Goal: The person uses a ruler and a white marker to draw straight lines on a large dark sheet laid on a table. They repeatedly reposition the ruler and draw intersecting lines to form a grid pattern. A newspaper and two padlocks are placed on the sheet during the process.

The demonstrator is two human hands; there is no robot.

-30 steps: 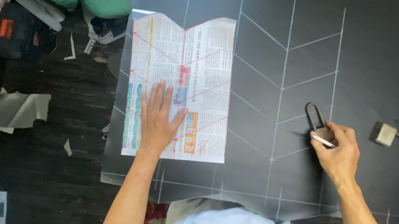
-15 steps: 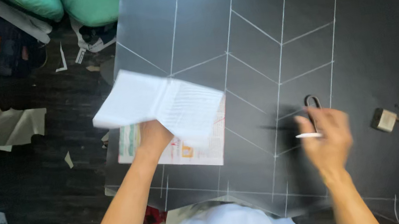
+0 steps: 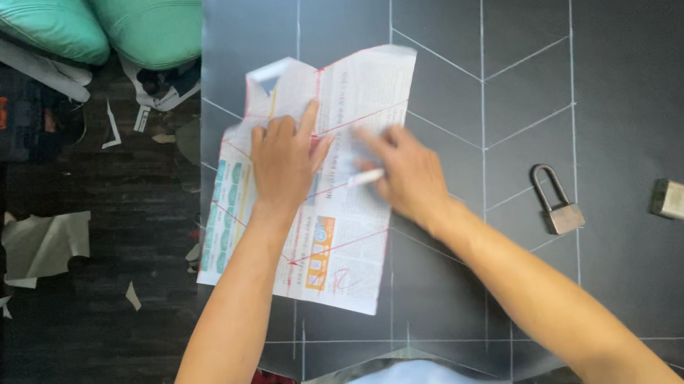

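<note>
Left hand [image 3: 284,160] pressing flat, fingers spread, on newspaper [image 3: 318,177]. Right hand [image 3: 406,174] pinching white chalk [image 3: 365,178] over same sheet. Two padlocks [image 3: 557,202] [image 3: 681,195] lying apart on black sheet [image 3: 607,48].

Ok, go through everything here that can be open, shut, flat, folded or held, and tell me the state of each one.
newspaper sheet: spread on the black sheet, creased, top left corner curled
left padlock: shackle shut, lying flat
right padlock: shackle open, lying flat
white chalk stick: held in the right hand
left hand: open, pressing flat on the newspaper
right hand: on the newspaper, blurred
black sheet: laid flat, marked with white lines
</note>
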